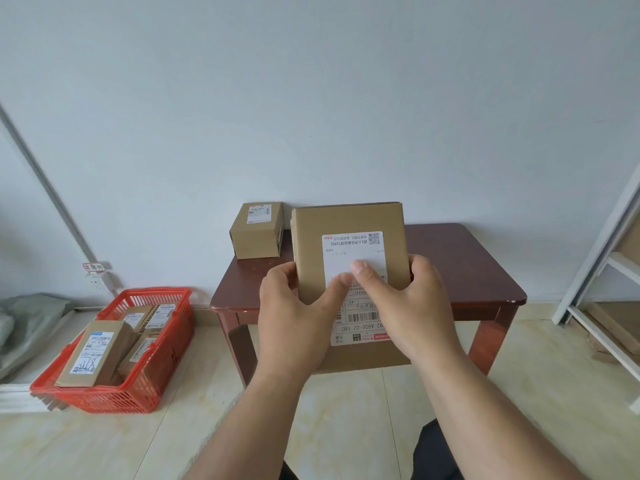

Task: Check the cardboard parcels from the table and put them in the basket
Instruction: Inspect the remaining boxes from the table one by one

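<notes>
Both hands hold one flat cardboard parcel [349,265] up in front of the person, above the near edge of the counter [460,271], label side toward the camera and upside down. Left hand [294,317] grips the parcel's left edge, thumb lying across the label. Right hand [412,306] grips the right edge, fingers curled behind, thumb pressed on the label. This looks like the checking step.

One small parcel [257,230] sits at the far left corner of the counter, against the wall, untouched.

The red basket [156,382] stands on the floor, left of the counter, and already contains several labelled parcels [100,351].

Judged progress: well past half. Left to do: finish checking the held parcel, place it in the basket, then repeat for the small one.
</notes>
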The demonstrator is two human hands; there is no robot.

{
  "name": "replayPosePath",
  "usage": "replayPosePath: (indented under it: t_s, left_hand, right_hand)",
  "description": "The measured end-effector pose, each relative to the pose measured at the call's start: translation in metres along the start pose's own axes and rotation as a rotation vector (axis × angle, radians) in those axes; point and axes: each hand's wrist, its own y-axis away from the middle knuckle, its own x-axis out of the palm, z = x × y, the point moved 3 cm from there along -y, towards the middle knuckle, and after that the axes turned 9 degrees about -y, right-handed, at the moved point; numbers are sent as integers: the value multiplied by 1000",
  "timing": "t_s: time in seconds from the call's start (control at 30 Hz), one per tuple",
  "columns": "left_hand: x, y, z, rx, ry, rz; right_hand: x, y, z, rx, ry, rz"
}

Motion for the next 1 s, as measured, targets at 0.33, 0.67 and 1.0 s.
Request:
replayPosePath:
  t_s: [0.33,0.67,1.0]
  left_hand:
    - [-10,0,-7,46,49,-19]
    - [-11,1,-9,6,82,-30]
    - [-11,5,-10,41,80,-13]
  right_hand:
    - [1,8,3,-64,20,-2]
    - [-1,12,18,-73,66,49]
    - [0,7,19,-61,5,8]
